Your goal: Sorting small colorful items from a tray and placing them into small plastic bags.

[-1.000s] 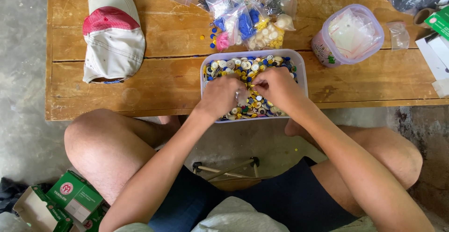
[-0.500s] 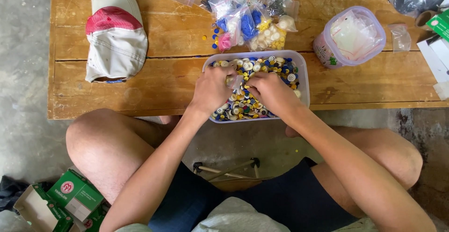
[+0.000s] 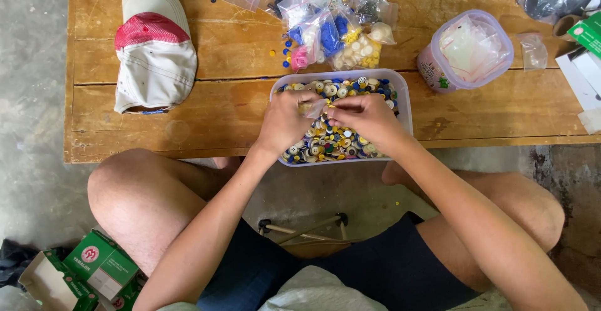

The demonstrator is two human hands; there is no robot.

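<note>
Over the button tub (image 3: pixel 404 98), your left hand (image 3: pixel 285 120) and right hand (image 3: pixel 369 117) pinch a small clear bag (image 3: pixel 317 108); tub mostly full, several filled bags (image 3: pixel 332 35) behind.

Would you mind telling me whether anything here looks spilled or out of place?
Yes: a few loose buttons lie scattered on the wooden table, outside the tray of buttons and the small bags. Nothing looks damaged.

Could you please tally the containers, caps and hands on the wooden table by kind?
Button tray: 1
Lidded tub: 1
Cap: 1
Hands, left hand and right hand: 2
Total: 5
</note>
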